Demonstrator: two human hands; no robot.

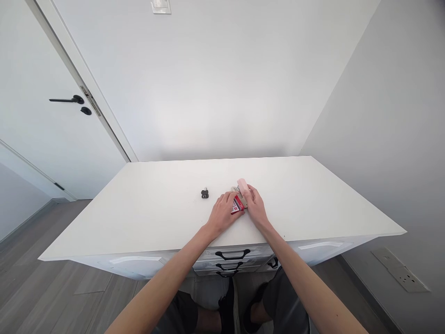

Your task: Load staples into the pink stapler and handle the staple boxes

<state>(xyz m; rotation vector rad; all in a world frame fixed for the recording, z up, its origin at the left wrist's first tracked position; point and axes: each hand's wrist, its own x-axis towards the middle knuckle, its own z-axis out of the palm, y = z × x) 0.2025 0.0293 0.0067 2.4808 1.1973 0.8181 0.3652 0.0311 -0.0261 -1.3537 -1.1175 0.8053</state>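
Over the middle of the white cabinet top (167, 222), both of my hands are close together. My left hand (222, 213) is closed around a small flat red-and-white packet (238, 204), which has print on it. My right hand (255, 204) grips a pale pink strip (243, 185) that sticks up past the fingers. Between the hands shows a beige, card-like piece (244, 201), partly covered by my right fingers. Whether it is joined to the packet I cannot tell. A small black object with a light tip (205, 193) lies left of my left hand, apart from it.
The cabinet's front has drawers with black handles (232, 254), right below my forearms. A white wall (222, 93) rises behind the top, and a grey wall (389, 139) stands to the right. At the left is a white door with a black handle (66, 99).
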